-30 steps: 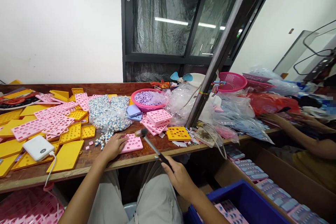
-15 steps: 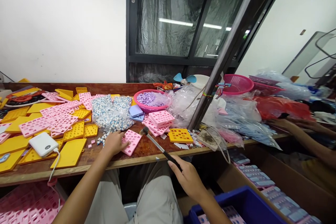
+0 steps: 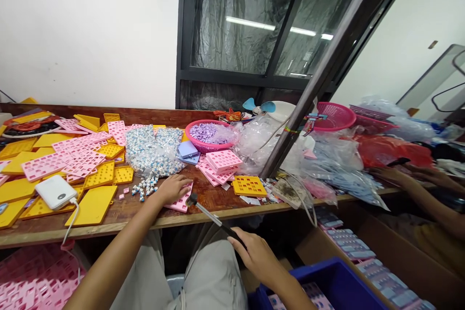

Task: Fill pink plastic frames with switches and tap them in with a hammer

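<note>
My left hand lies across a pink plate with small square holes near the table's front edge, its fingers stretched out and hiding much of the plate. My right hand is closed around the black handle of a small hammer with a metal shaft. The dark hammer head is at the plate's right edge; whether it touches cannot be made out. Left of my left hand lie loose blue-and-white small pieces and a few pink bits.
A clear bag of blue-and-white pieces and a pink basket of purple pieces stand behind. Stacked pink plates, a yellow plate and a slanted metal pole are to the right. A blue bin sits below. A co-worker's arms are at far right.
My left hand has moved right, farther over the pink plate. The hammer has shifted left and down with my right hand. The view has turned slightly.
</note>
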### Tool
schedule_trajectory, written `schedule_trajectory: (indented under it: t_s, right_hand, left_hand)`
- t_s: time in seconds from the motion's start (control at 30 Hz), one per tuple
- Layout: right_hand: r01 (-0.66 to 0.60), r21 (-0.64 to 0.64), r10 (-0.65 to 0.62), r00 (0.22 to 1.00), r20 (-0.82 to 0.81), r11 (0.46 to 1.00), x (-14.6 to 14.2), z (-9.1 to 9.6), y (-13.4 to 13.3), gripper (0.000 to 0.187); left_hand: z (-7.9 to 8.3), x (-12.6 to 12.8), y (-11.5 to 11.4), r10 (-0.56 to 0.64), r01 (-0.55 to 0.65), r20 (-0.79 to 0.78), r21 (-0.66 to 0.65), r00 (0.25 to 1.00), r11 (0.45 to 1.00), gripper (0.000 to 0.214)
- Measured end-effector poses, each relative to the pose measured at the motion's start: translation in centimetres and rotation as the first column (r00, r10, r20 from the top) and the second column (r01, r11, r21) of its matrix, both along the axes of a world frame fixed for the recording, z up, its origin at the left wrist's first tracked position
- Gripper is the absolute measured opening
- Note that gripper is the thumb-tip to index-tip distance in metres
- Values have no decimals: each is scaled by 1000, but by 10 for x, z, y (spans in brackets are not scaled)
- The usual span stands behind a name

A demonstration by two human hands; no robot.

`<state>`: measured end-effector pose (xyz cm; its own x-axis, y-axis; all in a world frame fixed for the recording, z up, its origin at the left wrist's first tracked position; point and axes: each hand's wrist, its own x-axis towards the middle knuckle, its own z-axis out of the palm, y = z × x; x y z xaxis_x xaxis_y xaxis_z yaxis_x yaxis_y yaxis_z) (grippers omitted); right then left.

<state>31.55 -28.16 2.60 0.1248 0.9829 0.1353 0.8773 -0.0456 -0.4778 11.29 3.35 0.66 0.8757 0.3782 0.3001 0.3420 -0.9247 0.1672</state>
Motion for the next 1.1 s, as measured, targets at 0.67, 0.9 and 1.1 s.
schedule_trajectory:
  t_s: [0.67, 0.9, 1.1]
  right_hand:
    - [1, 17, 0, 998, -59, 1000, -14, 20, 23, 39]
    - [51, 199, -5, 975, -224, 979, -14, 13, 23, 47]
    - [8, 45, -5, 997, -73, 999, -10, 16, 21, 37]
  left_hand:
    - [7, -1, 2, 253, -252, -47, 30, 966, 967, 40]
    - [7, -2, -1, 333, -333, -20, 15, 943, 943, 52]
    - [10, -4, -3, 323, -323, -21, 21, 946, 946, 49]
